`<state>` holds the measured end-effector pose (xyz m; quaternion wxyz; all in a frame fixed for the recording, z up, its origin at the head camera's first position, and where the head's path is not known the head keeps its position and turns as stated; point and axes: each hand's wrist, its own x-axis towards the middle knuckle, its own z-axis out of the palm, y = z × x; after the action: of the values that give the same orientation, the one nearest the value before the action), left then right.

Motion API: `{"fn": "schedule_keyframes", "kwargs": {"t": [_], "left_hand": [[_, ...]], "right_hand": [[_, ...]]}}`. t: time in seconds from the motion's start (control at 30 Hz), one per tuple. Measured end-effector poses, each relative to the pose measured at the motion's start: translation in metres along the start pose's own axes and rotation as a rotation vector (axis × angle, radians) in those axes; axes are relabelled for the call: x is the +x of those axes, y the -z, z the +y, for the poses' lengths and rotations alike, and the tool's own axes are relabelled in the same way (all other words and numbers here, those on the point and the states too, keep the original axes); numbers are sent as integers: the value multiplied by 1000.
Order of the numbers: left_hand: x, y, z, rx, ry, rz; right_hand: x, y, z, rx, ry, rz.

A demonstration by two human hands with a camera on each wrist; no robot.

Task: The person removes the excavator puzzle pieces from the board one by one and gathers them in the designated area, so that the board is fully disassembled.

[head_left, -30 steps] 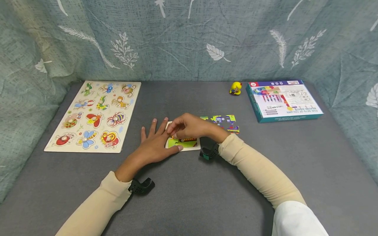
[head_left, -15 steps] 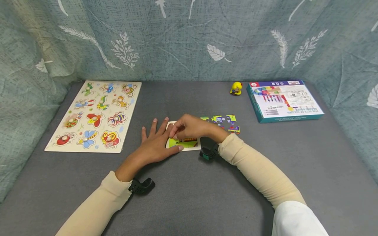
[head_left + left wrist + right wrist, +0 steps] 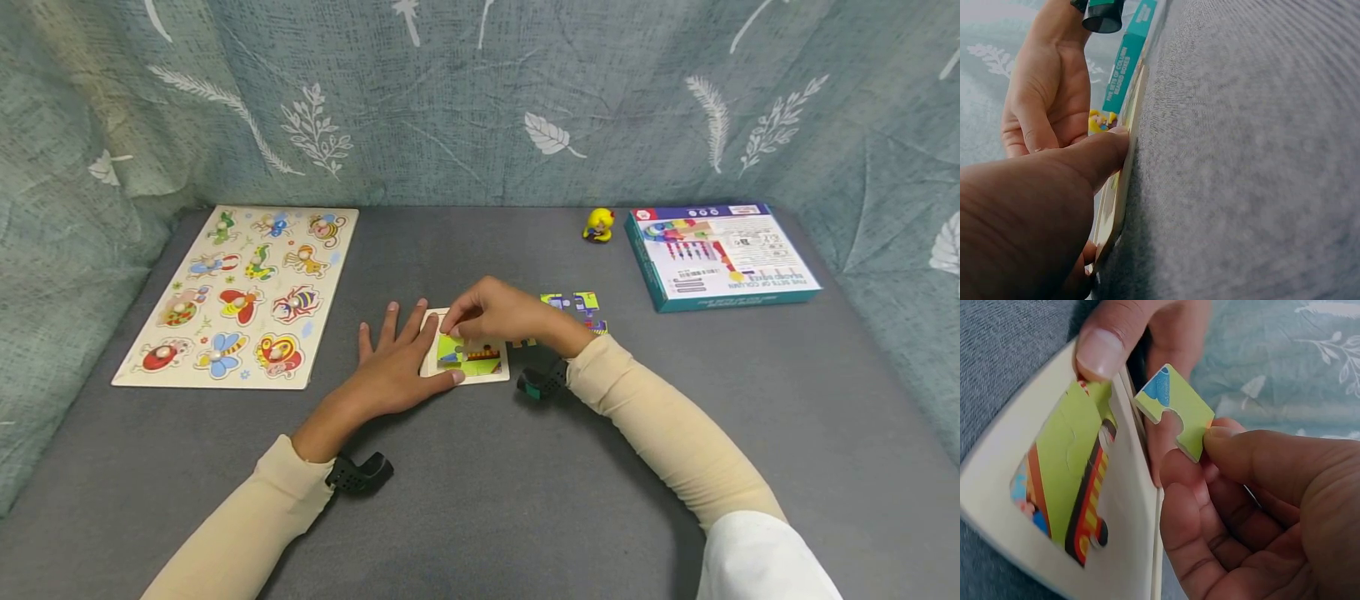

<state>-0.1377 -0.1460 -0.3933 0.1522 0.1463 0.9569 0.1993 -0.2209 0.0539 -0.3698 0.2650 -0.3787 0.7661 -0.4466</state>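
Note:
In the head view my left hand (image 3: 396, 367) lies spread at the left side of a small wooden jigsaw tray (image 3: 489, 379). Its thumb (image 3: 1100, 353) presses on the tray's pale frame in the right wrist view. My right hand (image 3: 504, 318) pinches a lime-green jigsaw piece (image 3: 1191, 409) with a blue corner between thumb and fingers. The piece is held tilted above the tray. Inside the frame, fitted pieces (image 3: 1063, 469) show green ground and part of a red and yellow vehicle. Part of the tray is hidden under both hands.
Loose jigsaw pieces (image 3: 587, 302) lie right of the tray, partly behind the right wrist. A wooden insect knob puzzle (image 3: 255, 333) lies at the left. Toward the back right are a yellow-haired figurine (image 3: 599, 226) and a flat teal box (image 3: 723, 258). A patterned curtain (image 3: 480, 108) hangs behind.
My right hand has moved up and slightly right from the tray's left part, and the pinched green piece now shows beneath its fingers. The left hand has stayed in place.

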Motion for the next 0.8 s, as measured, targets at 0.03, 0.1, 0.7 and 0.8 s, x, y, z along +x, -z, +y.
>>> {"fn": "schedule_keyframes", "kwargs": {"t": [0.03,0.1,0.7,0.8], "left_hand": [[0,0,0,1,1,1],[0,0,0,1,-1,8],[1,-1,1,18,-7,24],[1,-1,0,17,-10,23]], "right_hand": [[-1,1,0,-2,-3,1],[-3,4,1,-3,-14,2],[-30,21,7,-34,-39,20],[-33,22,9,-31,-51,21]]}}
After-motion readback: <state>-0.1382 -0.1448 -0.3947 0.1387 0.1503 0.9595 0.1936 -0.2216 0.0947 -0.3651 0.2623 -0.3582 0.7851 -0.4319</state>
